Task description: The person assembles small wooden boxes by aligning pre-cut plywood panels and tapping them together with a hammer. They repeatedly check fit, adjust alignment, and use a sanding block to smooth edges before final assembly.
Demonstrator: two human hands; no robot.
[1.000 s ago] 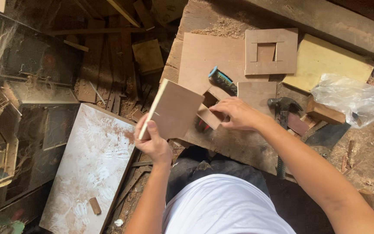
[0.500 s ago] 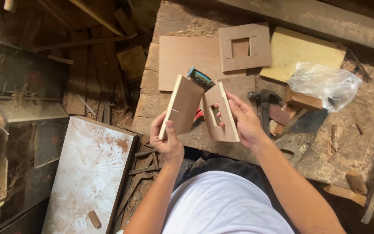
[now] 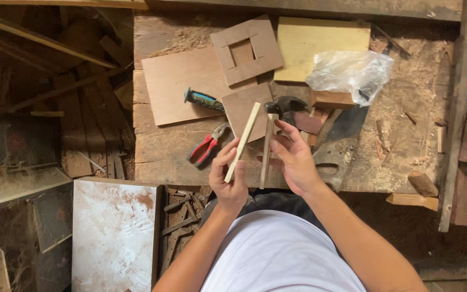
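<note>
— Head view: left hand (image 3: 231, 184) clamped on a thin board (image 3: 242, 143) held edge-on, right hand (image 3: 294, 162) gripping a second board (image 3: 266, 150) just beside it, both raised above the near edge of the worktop (image 3: 417, 108).

— Joined yet?

— Seemingly not; apart, merely lined up. Hammer (image 3: 285, 105) and pliers (image 3: 206, 145) lying untouched further back, cut-out frame (image 3: 247, 51) at the far side.
</note>
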